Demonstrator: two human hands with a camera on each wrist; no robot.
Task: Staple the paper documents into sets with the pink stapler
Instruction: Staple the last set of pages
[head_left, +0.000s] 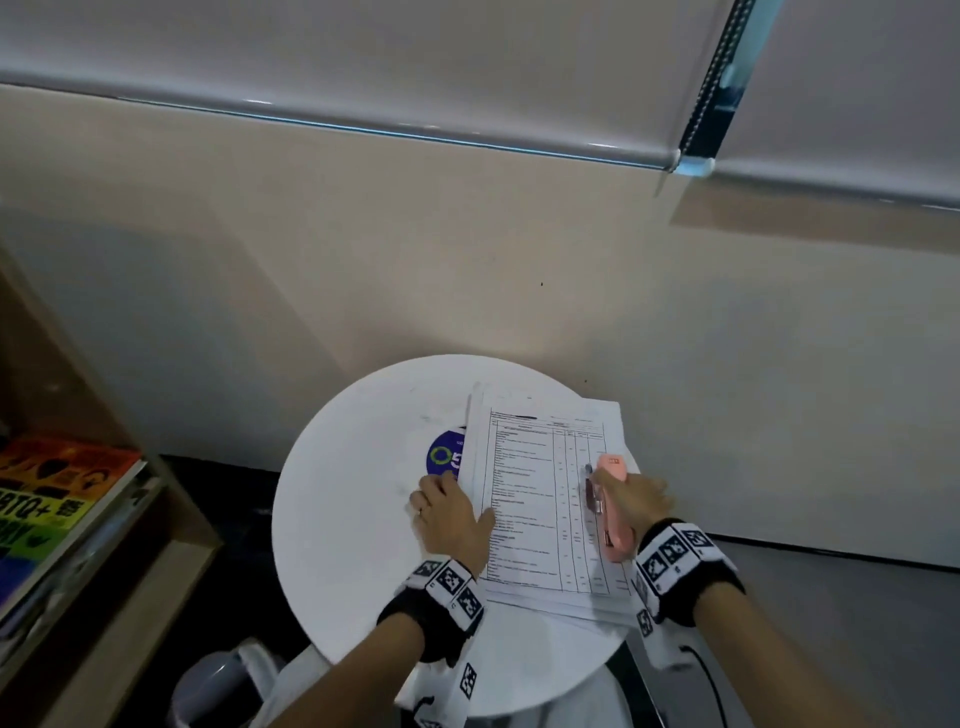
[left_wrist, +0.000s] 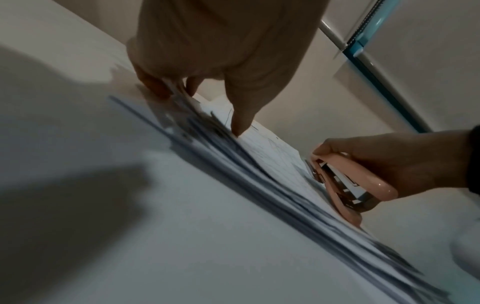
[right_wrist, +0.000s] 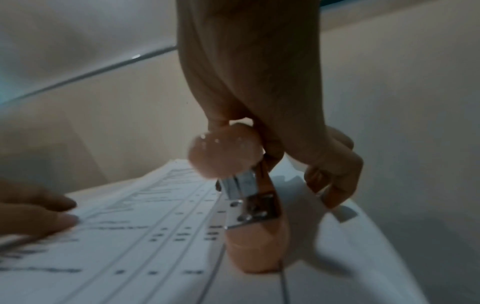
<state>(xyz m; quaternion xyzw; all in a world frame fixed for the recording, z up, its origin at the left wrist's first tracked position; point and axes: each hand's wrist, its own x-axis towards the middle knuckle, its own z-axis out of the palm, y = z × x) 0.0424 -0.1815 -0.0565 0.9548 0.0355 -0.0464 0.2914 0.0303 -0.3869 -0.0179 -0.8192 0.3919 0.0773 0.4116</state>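
A stack of printed paper documents (head_left: 535, 499) lies on the right half of a round white table (head_left: 353, 519). My right hand (head_left: 636, 499) grips the pink stapler (head_left: 613, 514), which stands on the stack's right edge with its jaws around the margin of the sheets (right_wrist: 182, 236). The stapler's top arm (right_wrist: 226, 152) is raised above its base (right_wrist: 257, 253). My left hand (head_left: 457, 501) holds the stack's left edge, thumb (left_wrist: 239, 123) on the top sheet and fingers (left_wrist: 155, 88) curled at the sheets' edge (left_wrist: 233, 164).
A blue round sticker (head_left: 441, 457) on the table peeks out from under the papers. A beige wall stands close behind the table. A wooden shelf with colourful books (head_left: 57, 493) is at the left. A grey bin (head_left: 208, 686) sits below the table.
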